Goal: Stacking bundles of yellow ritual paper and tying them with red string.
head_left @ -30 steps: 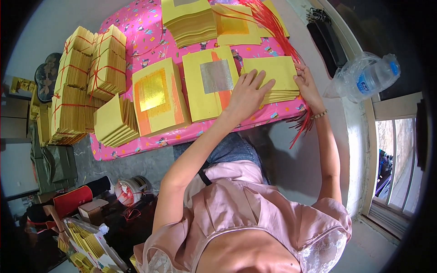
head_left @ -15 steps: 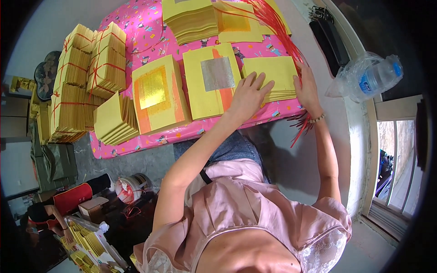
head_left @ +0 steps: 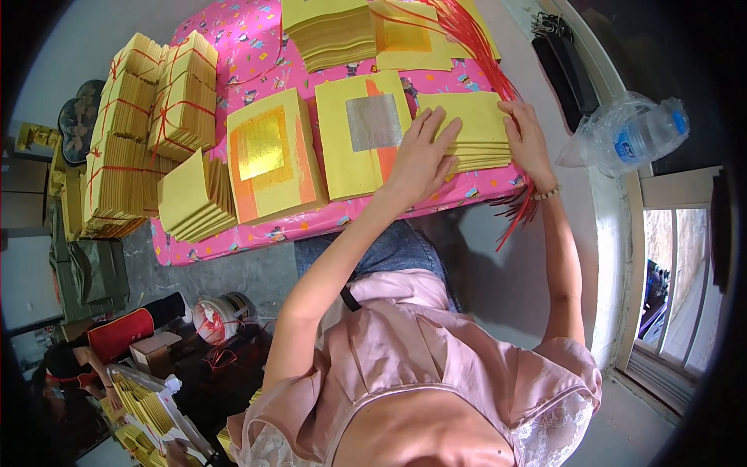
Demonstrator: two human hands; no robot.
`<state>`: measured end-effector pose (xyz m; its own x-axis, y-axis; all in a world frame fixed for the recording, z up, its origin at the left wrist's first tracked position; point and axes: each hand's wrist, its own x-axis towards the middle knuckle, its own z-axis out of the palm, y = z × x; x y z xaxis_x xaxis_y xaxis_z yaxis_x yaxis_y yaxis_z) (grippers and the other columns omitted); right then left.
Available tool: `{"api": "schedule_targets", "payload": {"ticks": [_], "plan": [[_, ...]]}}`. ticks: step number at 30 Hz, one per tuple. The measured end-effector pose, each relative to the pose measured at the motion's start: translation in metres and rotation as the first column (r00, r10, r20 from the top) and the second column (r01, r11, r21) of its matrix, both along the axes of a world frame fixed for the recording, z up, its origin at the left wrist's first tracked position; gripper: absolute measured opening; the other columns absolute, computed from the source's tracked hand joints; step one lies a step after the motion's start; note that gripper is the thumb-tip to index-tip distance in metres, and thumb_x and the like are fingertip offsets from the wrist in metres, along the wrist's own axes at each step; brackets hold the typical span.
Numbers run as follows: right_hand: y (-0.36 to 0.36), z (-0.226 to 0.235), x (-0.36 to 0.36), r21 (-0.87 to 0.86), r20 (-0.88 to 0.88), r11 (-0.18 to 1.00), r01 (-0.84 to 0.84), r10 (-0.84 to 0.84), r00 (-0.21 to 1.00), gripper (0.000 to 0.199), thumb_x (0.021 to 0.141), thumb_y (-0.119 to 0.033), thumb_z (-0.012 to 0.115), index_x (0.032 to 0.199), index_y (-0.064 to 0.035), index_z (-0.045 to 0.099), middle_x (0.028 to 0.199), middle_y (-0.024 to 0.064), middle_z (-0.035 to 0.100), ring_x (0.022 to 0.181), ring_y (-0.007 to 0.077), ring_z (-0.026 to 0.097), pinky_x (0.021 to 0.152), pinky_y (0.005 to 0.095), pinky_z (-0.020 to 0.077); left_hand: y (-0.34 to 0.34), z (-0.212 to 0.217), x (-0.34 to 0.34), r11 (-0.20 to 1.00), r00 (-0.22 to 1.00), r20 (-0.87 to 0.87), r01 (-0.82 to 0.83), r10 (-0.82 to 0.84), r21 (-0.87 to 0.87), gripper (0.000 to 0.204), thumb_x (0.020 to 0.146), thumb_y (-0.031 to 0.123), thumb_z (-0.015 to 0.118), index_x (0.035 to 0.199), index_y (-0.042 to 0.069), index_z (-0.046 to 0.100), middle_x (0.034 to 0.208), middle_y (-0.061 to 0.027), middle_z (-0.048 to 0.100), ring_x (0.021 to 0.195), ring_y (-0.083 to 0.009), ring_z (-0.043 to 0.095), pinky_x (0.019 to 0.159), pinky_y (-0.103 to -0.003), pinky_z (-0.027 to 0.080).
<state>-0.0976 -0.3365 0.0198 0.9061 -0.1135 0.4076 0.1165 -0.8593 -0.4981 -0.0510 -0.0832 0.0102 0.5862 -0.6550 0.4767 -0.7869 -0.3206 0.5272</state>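
A folded stack of yellow paper (head_left: 475,128) lies at the table's near right, its folds toward me. My left hand (head_left: 422,159) rests on the stack's left end with the fingers apart. At the opposite end, my right hand (head_left: 531,144) touches the stack's right edge, thumb and fingers parted. Red strips (head_left: 486,58) run down from the far side and pass under my right hand; their loose ends hang over the table edge. Left of my left hand lies a thick yellow paper stack with a silver square (head_left: 372,124), and beyond it one with a gold square (head_left: 262,148).
A pink patterned cover (head_left: 249,74) lies over the table. Tied yellow bundles (head_left: 117,167) stand at the left, with a folded stack (head_left: 194,202) beside them. More paper (head_left: 331,39) sits at the back. A plastic bottle (head_left: 650,134) is at the right. Another person (head_left: 85,358) works at lower left.
My left hand has shifted slightly down and left along the stack's end. My right hand's fingers have bent in closer to the right edge. The view has shifted slightly.
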Motion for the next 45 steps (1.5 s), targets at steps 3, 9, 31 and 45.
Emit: {"api": "schedule_targets", "payload": {"ticks": [3, 9, 31, 45], "plan": [[0.006, 0.013, 0.003, 0.021, 0.049, 1.000, -0.011, 0.010, 0.999, 0.026, 0.092, -0.004, 0.054, 0.117, -0.0017, 0.060, 0.115, 0.0177, 0.058, 0.111, 0.0338, 0.055, 0.096, 0.0391, 0.0440, 0.014, 0.007, 0.000, 0.998, 1.000, -0.016, -0.008, 0.007, -0.068, 0.058, 0.082, 0.011, 0.068, 0.137, 0.006, 0.048, 0.139, -0.0261, 0.044, 0.130, -0.0450, 0.040, 0.109, -0.050, 0.036], [0.044, 0.060, 0.009, -0.063, 0.136, 0.995, -0.073, 0.081, 0.987, 0.026, 0.093, -0.005, 0.056, 0.118, -0.0025, 0.061, 0.114, 0.0136, 0.061, 0.112, 0.0285, 0.058, 0.097, 0.0360, 0.0445, 0.074, 0.016, -0.006, 0.988, 0.988, -0.091, -0.135, 0.127, -0.080, 0.055, 0.085, 0.011, 0.068, 0.137, 0.008, 0.051, 0.137, -0.0218, 0.048, 0.124, -0.0396, 0.047, 0.105, -0.045, 0.041], [0.145, 0.041, 0.012, -0.348, -0.491, 0.639, -0.686, 0.499, 0.714, 0.015, 0.083, -0.018, 0.067, 0.082, -0.0055, 0.058, 0.083, 0.0114, 0.061, 0.080, 0.0306, 0.063, 0.075, 0.0420, 0.0476, 0.136, 0.000, -0.016, 0.974, 0.989, -0.011, -0.141, 0.145, 0.178, 0.048, 0.077, 0.020, 0.076, 0.121, 0.007, 0.063, 0.122, -0.0104, 0.062, 0.111, -0.0301, 0.056, 0.092, -0.041, 0.046], [0.137, 0.046, 0.016, -0.173, -0.441, 0.734, -0.657, 0.539, 0.717, 0.016, 0.088, -0.017, 0.062, 0.086, -0.0022, 0.057, 0.084, 0.0154, 0.063, 0.080, 0.0375, 0.062, 0.069, 0.0470, 0.0479, 0.138, 0.006, -0.009, 0.982, 0.994, -0.050, -0.090, 0.100, 0.167, 0.036, 0.082, 0.025, 0.074, 0.114, 0.007, 0.069, 0.120, -0.0123, 0.065, 0.105, -0.0310, 0.059, 0.090, -0.041, 0.049]]}}
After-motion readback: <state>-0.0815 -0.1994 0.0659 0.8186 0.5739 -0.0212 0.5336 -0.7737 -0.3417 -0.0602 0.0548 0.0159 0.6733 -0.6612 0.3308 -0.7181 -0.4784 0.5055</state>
